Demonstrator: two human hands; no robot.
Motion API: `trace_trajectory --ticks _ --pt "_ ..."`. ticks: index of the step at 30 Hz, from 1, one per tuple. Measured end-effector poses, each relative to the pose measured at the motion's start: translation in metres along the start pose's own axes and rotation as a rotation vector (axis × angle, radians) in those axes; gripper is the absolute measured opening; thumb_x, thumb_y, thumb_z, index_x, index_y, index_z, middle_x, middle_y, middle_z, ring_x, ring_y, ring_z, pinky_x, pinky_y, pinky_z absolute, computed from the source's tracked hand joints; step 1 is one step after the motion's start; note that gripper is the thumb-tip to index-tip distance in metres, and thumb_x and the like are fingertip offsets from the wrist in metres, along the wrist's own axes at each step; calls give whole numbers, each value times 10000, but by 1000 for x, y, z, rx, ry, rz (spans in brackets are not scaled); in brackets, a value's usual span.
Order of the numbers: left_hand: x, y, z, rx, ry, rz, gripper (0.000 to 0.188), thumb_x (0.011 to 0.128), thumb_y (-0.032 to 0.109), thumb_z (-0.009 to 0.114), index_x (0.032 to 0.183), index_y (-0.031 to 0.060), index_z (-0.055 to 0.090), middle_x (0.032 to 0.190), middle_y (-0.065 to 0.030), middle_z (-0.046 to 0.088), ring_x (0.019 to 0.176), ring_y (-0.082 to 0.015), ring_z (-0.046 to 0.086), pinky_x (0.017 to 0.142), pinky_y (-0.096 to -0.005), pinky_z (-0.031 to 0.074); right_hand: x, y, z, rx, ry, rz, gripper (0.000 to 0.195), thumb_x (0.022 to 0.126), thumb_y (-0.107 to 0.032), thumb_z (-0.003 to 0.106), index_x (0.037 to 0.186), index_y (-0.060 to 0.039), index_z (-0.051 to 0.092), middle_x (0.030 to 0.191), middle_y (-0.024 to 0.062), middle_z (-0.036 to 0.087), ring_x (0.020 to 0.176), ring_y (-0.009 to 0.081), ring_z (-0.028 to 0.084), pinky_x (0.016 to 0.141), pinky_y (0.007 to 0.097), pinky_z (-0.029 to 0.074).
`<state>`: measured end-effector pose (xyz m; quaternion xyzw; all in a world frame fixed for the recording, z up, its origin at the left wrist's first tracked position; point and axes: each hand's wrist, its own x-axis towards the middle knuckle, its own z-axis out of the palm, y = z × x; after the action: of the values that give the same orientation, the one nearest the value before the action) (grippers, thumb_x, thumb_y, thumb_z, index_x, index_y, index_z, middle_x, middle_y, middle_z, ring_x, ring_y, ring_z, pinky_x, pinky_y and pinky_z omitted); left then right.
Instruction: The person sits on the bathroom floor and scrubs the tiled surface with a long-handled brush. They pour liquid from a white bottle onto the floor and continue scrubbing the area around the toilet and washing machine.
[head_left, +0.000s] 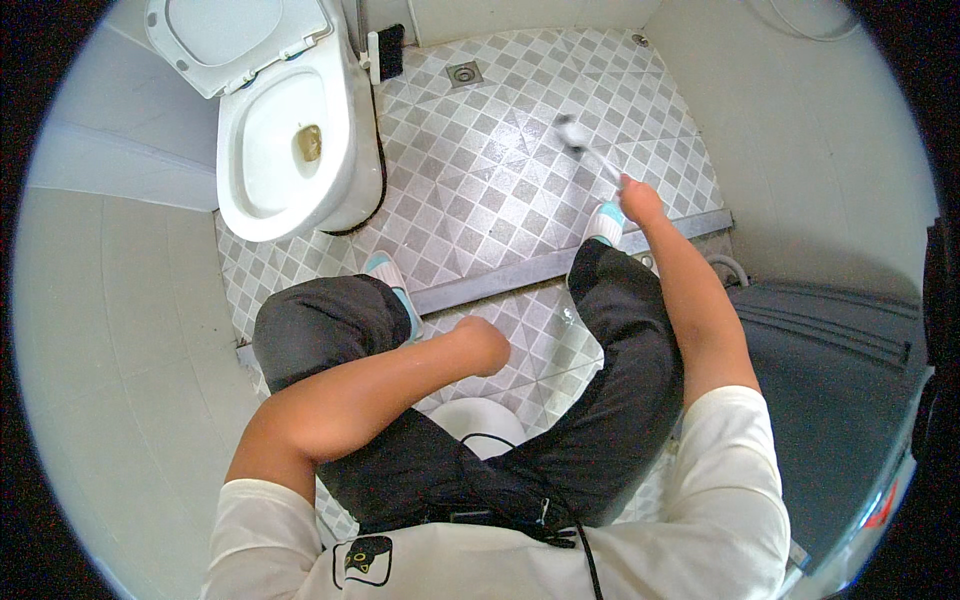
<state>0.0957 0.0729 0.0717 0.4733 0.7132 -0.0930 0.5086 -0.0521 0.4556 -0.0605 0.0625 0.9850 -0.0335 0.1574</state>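
My right hand (642, 201) grips the white handle of a long-handled cleaning brush (600, 161). Its blurred white and dark head is over the grey-and-white patterned tile floor (480, 172); whether the bristles touch the tiles cannot be made out. Curled into a fist, my left hand (480, 346) hangs between my knees with nothing seen in it, its fingers mostly hidden from above. To the left stands a white toilet (244, 180) with its lid raised and yellowish-brown water in the bowl.
A grey metal threshold strip (495, 283) crosses the floor at my feet. A square floor drain (465, 73) lies ahead, near a black-bristled brush with a white edge (388, 52). A dark appliance (825, 375) stands at my right, beside a grey hose (731, 266).
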Motion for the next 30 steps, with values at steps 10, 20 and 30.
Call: trace_trajectory --ticks 10,20,30 --pt "-4 -6 12 -48 91 -18 237 791 129 574 972 61 711 1041 -150 675 927 -294 662 717 -452 531 -18 -54 -22 415 -345 -81 511 881 -266 596 1353 -127 461 834 193 648 670 217 592 650 366 488" --pt "-6 1 -1 2 26 -12 233 779 129 597 974 80 715 1056 -117 678 949 -295 657 722 -446 531 9 93 38 -34 -112 92 308 901 -244 519 1096 -9 561 884 217 644 818 333 640 684 432 510" --pt "6 12 -2 -29 89 36 224 773 130 613 964 84 720 1041 -142 678 944 -297 659 725 -434 526 -10 -48 26 293 -145 -194 472 886 -277 548 1279 -22 485 1115 237 606 1016 369 599 885 437 466"
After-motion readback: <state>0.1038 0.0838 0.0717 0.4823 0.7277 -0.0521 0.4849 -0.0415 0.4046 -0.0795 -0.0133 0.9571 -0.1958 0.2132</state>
